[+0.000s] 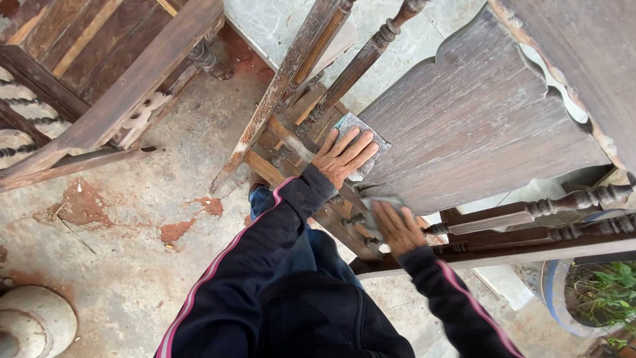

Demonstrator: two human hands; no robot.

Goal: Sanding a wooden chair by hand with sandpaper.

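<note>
Left hand (344, 156) pressing grey sandpaper (361, 136) flat, fingers spread, at panel (477, 126) edge | right hand (397, 229) gripping second sheet (383, 204) along lower edge | floor (132, 265) lying open leftward

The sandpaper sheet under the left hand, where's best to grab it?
Take the sandpaper by its far corner, which pokes out beyond the left hand's fingertips. It lies flat on the wooden panel, so probably pinch that free edge from above.

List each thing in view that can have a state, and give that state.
left hand: flat, pressing sandpaper sheet on wooden panel
right hand: gripping folded sandpaper at the panel's lower edge
wooden panel: weathered, grey, bare of finish
turned spindles: intact, dark
concrete floor: red paint patchy
plant pot: holds green plants
</note>
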